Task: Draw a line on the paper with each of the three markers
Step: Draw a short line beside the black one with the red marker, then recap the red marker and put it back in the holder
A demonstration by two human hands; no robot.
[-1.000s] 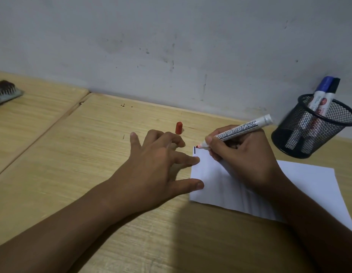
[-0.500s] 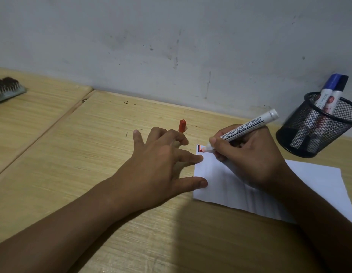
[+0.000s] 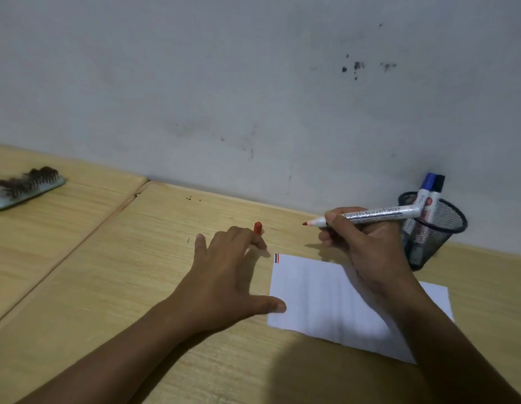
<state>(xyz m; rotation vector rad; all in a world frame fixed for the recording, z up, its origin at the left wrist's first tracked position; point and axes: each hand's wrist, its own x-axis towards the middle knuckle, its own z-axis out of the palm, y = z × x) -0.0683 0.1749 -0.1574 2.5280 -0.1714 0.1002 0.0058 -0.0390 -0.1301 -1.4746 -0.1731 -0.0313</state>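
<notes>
A white sheet of paper (image 3: 320,295) lies on the wooden desk, with short blue and red lines (image 3: 277,258) at its far left corner. My right hand (image 3: 361,243) grips an uncapped red-tipped white marker (image 3: 370,215), held level above the desk beyond the paper's far edge. My left hand (image 3: 227,275) rests flat, thumb touching the paper's left edge, fingers spread. The red cap (image 3: 257,228) stands upright just past my left fingertips. A blue-capped marker (image 3: 426,189) and a black-capped marker (image 3: 437,191) stand in a black mesh cup (image 3: 440,234).
The wooden desk (image 3: 136,287) meets a grey wall at the back. A seam separates it from a second desk on the left, where a brush-like object (image 3: 26,186) lies. The mesh cup stands at the far right beside the paper.
The red marker tip has lifted off the paper and moved back and right, leaving a red line beside the blue one. My left fingers have slid off the paper's corner. The view tilted up.
</notes>
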